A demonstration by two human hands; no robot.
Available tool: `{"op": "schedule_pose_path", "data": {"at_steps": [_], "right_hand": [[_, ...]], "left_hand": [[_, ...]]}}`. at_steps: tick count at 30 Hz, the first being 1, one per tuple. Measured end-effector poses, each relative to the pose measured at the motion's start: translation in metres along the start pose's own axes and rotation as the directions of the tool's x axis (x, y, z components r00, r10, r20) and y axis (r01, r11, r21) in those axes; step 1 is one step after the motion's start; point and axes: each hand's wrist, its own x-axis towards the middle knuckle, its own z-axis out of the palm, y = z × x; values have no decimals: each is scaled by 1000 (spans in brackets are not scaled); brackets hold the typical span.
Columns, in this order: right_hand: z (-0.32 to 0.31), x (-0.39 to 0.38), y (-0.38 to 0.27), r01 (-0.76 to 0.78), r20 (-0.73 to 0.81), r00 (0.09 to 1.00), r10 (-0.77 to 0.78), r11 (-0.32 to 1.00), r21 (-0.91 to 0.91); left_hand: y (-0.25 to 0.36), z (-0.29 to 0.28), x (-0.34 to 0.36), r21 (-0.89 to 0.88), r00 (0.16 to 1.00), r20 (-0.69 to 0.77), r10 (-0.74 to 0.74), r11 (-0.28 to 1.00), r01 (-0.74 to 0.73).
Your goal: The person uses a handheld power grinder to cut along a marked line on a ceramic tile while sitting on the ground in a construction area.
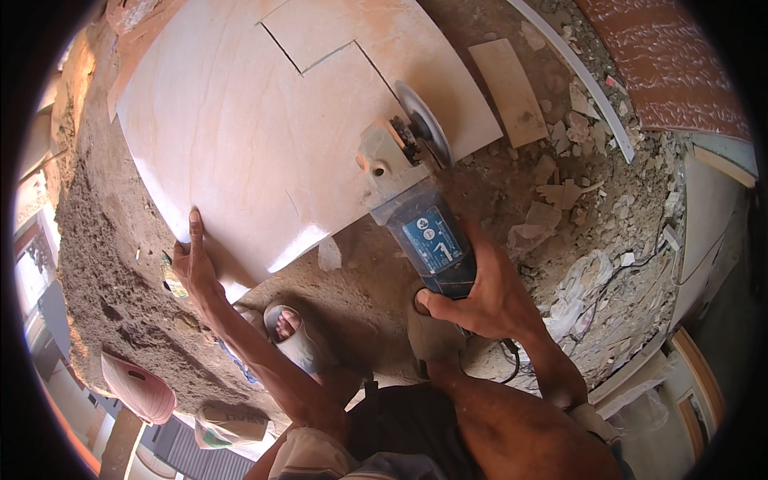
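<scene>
Plainly, the right grip (490, 290) holds a dusty grinder (424, 228), the left grip (198, 270) a pale, glossy, step-scored tile (240, 148).

Greyish slippers (306, 346) (open-toed), dark shorts (408, 420)

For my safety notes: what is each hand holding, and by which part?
Right hand: angle grinder, by its rear body. Left hand: tile, by its left edge, near a corner.
</scene>
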Motion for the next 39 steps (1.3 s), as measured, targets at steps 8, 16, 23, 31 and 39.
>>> {"op": "schedule_pose_path", "data": {"at_steps": [8, 16, 23, 31, 39], "right_hand": [[0, 2, 0, -5, -2, 1000, 5, 1000, 6], [-2, -7, 5, -10, 13, 1000, 10, 1000, 7], [0, -5, 4, -9, -2, 1000, 9, 1000, 5], [1, 2, 5, 26, -6, 1000, -26, 1000, -9], [0, -2, 7, -2, 0, 1000, 2, 1000, 0]], "left_hand": [[0, -4, 5, 35, 999, 47, -10, 999, 8], [11, -2, -7, -51, 1000, 24, 14, 999, -12], [4, -3, 1, 25, 998, 53, -18, 1000, 16], [6, 2, -4, -37, 1000, -9, 23, 999, -24], [8, 2, -5, -26, 999, -28, 31, 999, -32]]}}
